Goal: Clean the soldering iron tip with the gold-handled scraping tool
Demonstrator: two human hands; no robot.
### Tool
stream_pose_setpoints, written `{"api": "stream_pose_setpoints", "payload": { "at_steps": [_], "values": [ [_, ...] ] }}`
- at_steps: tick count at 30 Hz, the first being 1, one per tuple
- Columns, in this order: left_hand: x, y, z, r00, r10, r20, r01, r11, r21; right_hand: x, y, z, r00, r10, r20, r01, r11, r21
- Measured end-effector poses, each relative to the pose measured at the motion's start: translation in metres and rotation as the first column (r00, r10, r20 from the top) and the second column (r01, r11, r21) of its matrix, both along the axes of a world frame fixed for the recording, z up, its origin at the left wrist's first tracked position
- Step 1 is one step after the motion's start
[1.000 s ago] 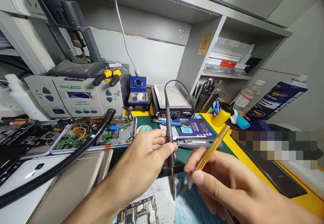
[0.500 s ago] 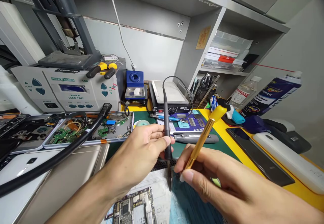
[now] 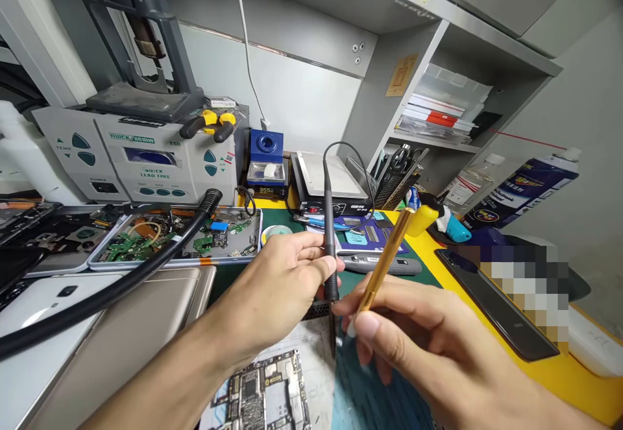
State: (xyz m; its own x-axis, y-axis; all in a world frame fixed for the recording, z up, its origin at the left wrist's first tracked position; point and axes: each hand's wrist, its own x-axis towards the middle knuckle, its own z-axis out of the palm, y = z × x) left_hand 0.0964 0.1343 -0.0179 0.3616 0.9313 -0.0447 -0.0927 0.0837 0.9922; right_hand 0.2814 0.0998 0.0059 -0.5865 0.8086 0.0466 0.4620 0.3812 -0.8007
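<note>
My left hand [image 3: 287,284] grips a black soldering iron [image 3: 330,242] by its handle, the dark tip angled down over the work surface. In my right hand [image 3: 413,333], between thumb and fingers, is a gold pen-like tool [image 3: 387,255] with a yellow cap at its upper end. Its lower end is mostly hidden by the fingers. A small whitish bit shows beside the iron's tip; I cannot tell what it is. A phone circuit board [image 3: 267,394] lies below my left wrist on a pale, stained sheet.
At the left stands a hot-air station [image 3: 146,164] with yellow-black cutters [image 3: 209,124] on it; its black hose [image 3: 160,268] crosses opened devices. Behind sit a blue soldering station [image 3: 267,157] and a heating plate [image 3: 331,177]. A dark phone [image 3: 496,300] and spray can [image 3: 528,187] are at right.
The view has shifted a little, so the bench items appear slightly further right. My right hand with the gold tool has come closer to the soldering iron's tip. Both hands keep their holds.
</note>
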Motion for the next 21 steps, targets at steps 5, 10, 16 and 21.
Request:
{"api": "stream_pose_setpoints", "payload": {
  "at_steps": [5,10,16,21],
  "values": [
    [0.001,0.001,-0.003,0.998,0.055,0.017,-0.055,0.998,-0.003,-0.005,-0.003,-0.007,0.994,0.020,-0.110,0.000,0.984,0.178],
    [0.003,0.002,-0.003,0.997,0.072,0.022,-0.072,0.997,0.003,-0.011,-0.007,-0.008,0.991,0.013,-0.133,0.040,0.919,0.391],
    [0.002,0.000,0.002,1.000,0.026,0.001,-0.026,1.000,0.004,-0.010,-0.005,-0.012,0.990,0.047,-0.137,0.010,0.920,0.391],
    [0.001,-0.001,0.004,1.000,0.001,-0.027,0.000,0.998,0.058,-0.011,-0.004,-0.013,0.973,-0.024,-0.228,0.105,0.932,0.347]
  ]
}}
